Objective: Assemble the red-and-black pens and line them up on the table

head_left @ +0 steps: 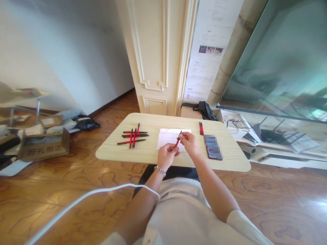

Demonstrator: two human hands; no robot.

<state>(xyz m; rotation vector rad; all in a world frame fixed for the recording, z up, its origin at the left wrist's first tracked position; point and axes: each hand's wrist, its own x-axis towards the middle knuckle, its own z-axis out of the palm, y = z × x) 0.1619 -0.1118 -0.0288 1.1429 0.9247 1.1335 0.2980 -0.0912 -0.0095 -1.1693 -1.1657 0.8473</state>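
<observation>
Over a white sheet of paper (163,136), both my hands are closed on one red and black pen (177,142), held tilted. My left hand (166,156) grips its red lower part. My right hand (189,143) pinches the black upper end between thumb and fingers. To the left lies a crossed stack of several red and black pens (134,137). On the right, two more pens (201,128) lie side by side above a phone (213,147) whose screen is blurred out.
The pale wooden table (112,146) has rounded corners. A white cable (102,190) runs past my left forearm. Boxes (44,146) and bags stand on the floor at left. A black bag (207,111) and a low white cabinet (276,160) are beyond the table's right side.
</observation>
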